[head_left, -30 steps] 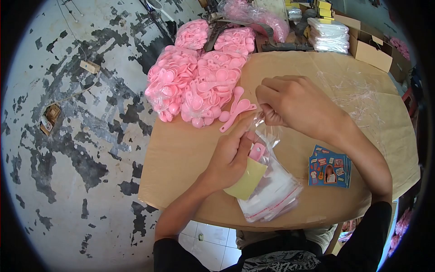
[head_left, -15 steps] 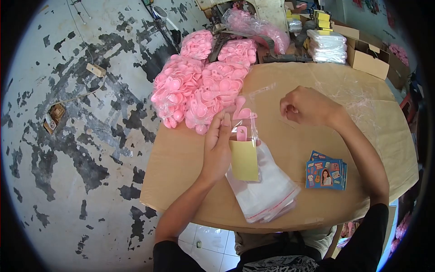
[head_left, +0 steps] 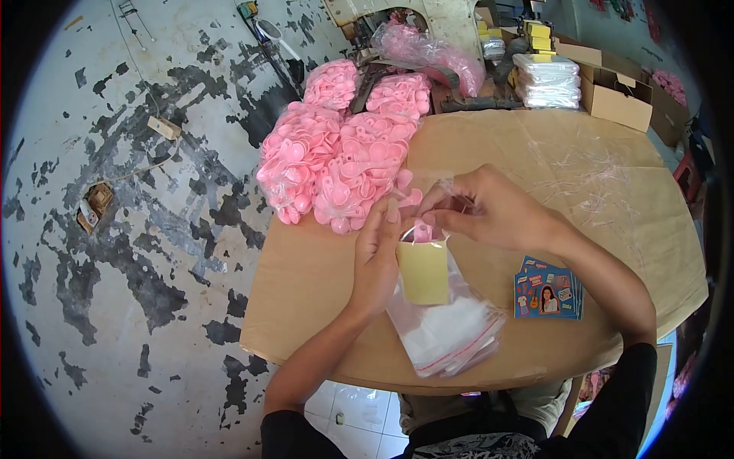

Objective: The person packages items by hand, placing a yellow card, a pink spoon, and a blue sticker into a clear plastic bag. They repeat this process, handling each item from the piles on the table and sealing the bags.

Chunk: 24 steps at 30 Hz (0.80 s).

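Note:
My left hand (head_left: 375, 264) is closed on the left edge of a small clear plastic bag (head_left: 439, 245). Inside the bag are a plain yellowish card (head_left: 424, 274) and a pink plastic piece (head_left: 422, 232), its lower part hidden behind the card. At the bag's top, my right hand (head_left: 501, 208) pinches the clear film between thumb and fingers. Loose pink spoons (head_left: 408, 193) lie just beyond my fingertips. Beneath the held bag, a stack of clear bags (head_left: 451, 336) with red-lined edges rests on the brown-covered table (head_left: 321, 321).
Large bags of pink spoons (head_left: 359, 161) are heaped at the back left. Blue printed cards (head_left: 547, 292) sit in a pile at the right. Behind stand a pack of clear bags (head_left: 547, 80), a cardboard box (head_left: 618, 99) and a machine (head_left: 451, 30). Thin clear strips (head_left: 592, 183) litter the right side.
My right hand has come left and down to the top of the bag and now pinches its film. My left hand still holds the bag, shifted slightly right.

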Motion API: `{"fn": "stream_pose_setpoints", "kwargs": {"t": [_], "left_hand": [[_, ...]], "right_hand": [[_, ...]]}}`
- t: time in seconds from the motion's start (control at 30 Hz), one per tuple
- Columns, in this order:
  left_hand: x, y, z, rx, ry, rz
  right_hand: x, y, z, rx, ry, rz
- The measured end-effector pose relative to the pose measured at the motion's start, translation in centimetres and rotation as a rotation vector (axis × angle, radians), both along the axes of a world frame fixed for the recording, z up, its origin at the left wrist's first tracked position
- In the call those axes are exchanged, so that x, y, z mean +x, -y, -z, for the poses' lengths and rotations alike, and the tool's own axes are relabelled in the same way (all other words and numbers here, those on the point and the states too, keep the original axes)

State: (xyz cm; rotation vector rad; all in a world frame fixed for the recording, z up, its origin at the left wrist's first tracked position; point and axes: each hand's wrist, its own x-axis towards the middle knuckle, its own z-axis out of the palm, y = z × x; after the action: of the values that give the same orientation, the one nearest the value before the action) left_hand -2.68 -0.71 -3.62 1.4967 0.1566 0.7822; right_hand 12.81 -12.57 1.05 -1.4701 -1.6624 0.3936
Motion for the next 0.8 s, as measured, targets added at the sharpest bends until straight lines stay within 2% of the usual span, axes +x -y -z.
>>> {"fn": "stream_pose_setpoints", "kwargs": {"t": [0.07, 0.17, 0.27, 0.37, 0.47, 0.57, 0.67, 0.8], "left_hand": [[0.0, 0.2, -0.6, -0.135, 0.008, 0.058], [-0.3, -0.7, -0.3, -0.064, -0.067, 0.045], [-0.6, -0.2, -0.6, 0.011, -0.038, 0.023], [-0.4, -0.2, -0.1, 0.121, 0.053, -0.03], [-0.5, -0.3, -0.4, 0.052, 0.12, 0.0], [-0.9, -1.0, 0.4, 0.125, 0.009, -0.057], [-1.1, -0.6, 0.0, 0.171, -0.065, -0.032], [-0.6, -0.4, -0.5, 0.076, 0.056, 0.004]], "right_hand": [[0.3, 0.0, -0.3, -0.032, -0.041, 0.015], [-0.4, 0.2, -0.7, 0.004, -0.063, -0.024], [-0.8, 0.3, -0.7, -0.147, 0.072, -0.014], [-0.9, -0.3, 0.5, -0.021, 0.063, 0.01], [-1.3, 0.0, -0.2, 0.017, -0.138, 0.016], [-0.6, -0.7, 1.1, 0.044, -0.123, -0.037], [0.1, -0.2, 0.0, -0.128, -0.038, -0.094], [-0.6, -0.1, -0.1, -0.071, 0.078, -0.035]]}}
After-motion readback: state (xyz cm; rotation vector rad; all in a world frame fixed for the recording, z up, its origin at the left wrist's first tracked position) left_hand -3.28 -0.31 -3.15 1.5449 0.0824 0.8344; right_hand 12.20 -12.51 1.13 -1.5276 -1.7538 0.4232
